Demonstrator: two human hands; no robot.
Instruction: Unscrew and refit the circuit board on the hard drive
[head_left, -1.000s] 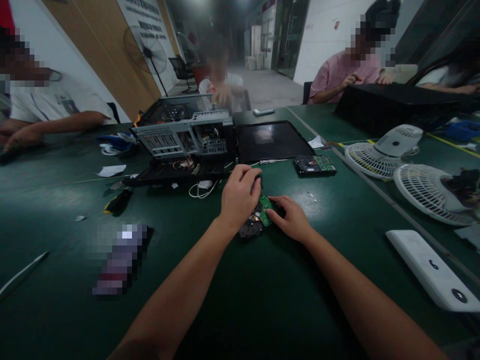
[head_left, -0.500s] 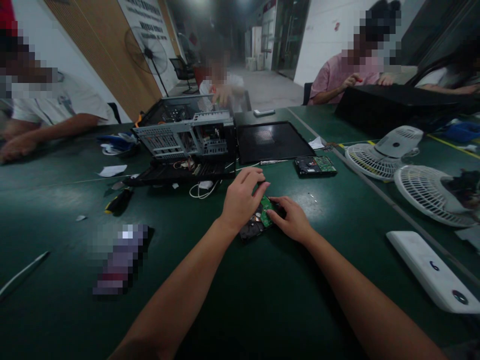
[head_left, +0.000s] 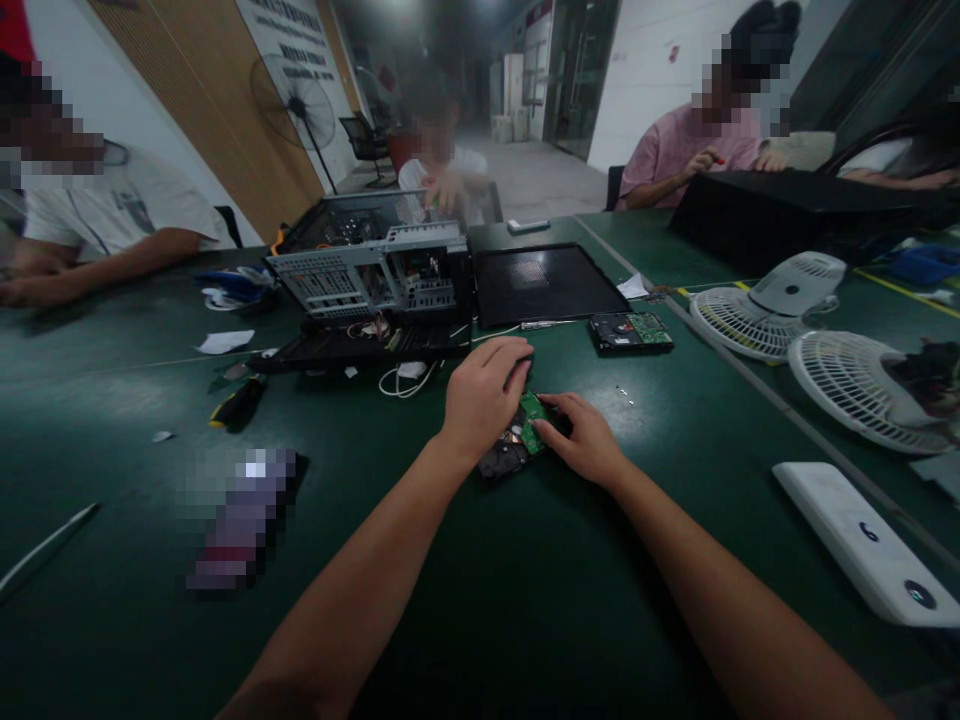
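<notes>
The left hand (head_left: pixel 480 398) curls over a flat black hard drive (head_left: pixel 504 455); the right hand (head_left: pixel 583 437) pinches its glossy green circuit board (head_left: pixel 531 424) on the matte desk (head_left: pixel 450 600).

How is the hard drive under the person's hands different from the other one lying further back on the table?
The near hard drive is partly covered by the left hand and right hand; the far hard drive lies untouched. The near one sits skewed to the table edge, the far one squarer. Both are dark, with a green circuit board facing up.
</notes>
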